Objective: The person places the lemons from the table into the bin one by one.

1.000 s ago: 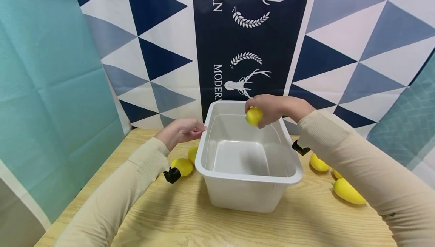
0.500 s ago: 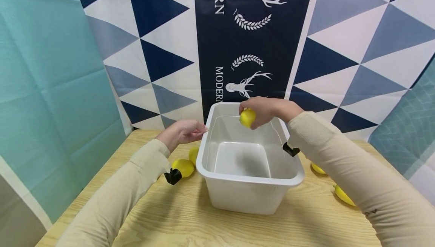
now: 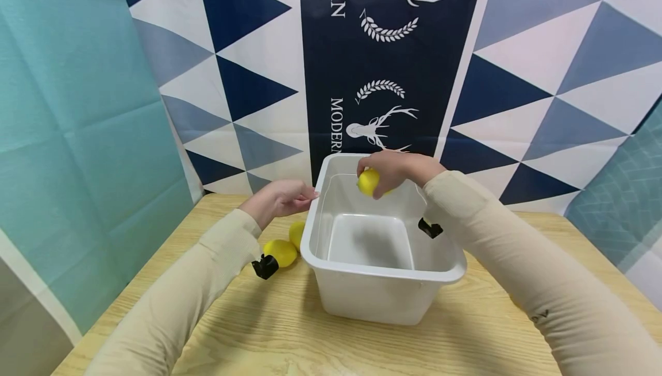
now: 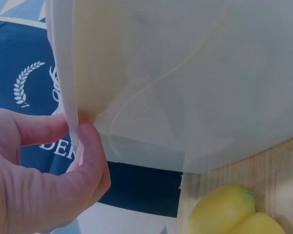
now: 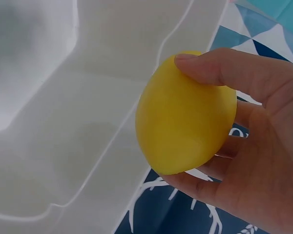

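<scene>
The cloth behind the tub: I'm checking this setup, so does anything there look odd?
Yes: on the cloth, the lettering and deer heads lie sideways, as if it were hung a quarter-turn round. No tear shows.

The off-white tub (image 3: 373,295) has a yellow lemon (image 3: 368,181) above it, a tan, grained table (image 3: 248,336) beneath — and blue-and-white triangled cloth (image 3: 250,87) behind.

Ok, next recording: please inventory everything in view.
table: 1, wood-toned, foreground
tub: 1, white, on table
held lemon: 1, yellow, over tub
loose lemons: 2, yellow, on table, left of tub
sliver: 1, yellow, right side, mostly hidden
patterned cloth: 1, blue and white, behind tub
side cloths: 2, teal, left and right
wrist devices: 2, black, one per wrist
sleeves: 2, beige, on arms
left hand: 1, bare, pinching tub
right hand: 1, bare, gripping held lemon
</scene>
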`<state>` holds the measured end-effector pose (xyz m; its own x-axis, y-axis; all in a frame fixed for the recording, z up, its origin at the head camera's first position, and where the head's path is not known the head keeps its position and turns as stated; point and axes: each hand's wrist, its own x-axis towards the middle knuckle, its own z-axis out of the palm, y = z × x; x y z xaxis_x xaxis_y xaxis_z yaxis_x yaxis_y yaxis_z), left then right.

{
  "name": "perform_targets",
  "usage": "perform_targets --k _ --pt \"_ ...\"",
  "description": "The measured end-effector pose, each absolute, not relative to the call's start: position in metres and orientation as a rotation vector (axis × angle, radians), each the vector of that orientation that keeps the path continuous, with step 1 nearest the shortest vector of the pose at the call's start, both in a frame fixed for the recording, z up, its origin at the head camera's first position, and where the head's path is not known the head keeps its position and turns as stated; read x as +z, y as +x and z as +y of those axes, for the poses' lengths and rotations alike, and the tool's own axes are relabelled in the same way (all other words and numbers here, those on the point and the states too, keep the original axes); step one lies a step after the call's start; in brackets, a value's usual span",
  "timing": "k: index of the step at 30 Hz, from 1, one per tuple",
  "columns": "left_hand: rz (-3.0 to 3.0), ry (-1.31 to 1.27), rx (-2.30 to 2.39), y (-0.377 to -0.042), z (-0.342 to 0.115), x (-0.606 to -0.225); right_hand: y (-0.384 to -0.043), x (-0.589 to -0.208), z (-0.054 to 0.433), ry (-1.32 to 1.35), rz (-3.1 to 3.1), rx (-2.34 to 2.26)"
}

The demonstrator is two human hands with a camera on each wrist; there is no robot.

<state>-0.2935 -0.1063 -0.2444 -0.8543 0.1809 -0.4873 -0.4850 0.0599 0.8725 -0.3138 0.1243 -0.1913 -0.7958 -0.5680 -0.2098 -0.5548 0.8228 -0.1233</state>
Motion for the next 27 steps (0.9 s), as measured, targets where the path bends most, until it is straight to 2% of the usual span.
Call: perform_targets --k 27 --pt "1.844 -0.321 1.866 -0.297 -0.107 -0.247 -0.332 -0.224 0.107 -0.822 2.755 -0.048"
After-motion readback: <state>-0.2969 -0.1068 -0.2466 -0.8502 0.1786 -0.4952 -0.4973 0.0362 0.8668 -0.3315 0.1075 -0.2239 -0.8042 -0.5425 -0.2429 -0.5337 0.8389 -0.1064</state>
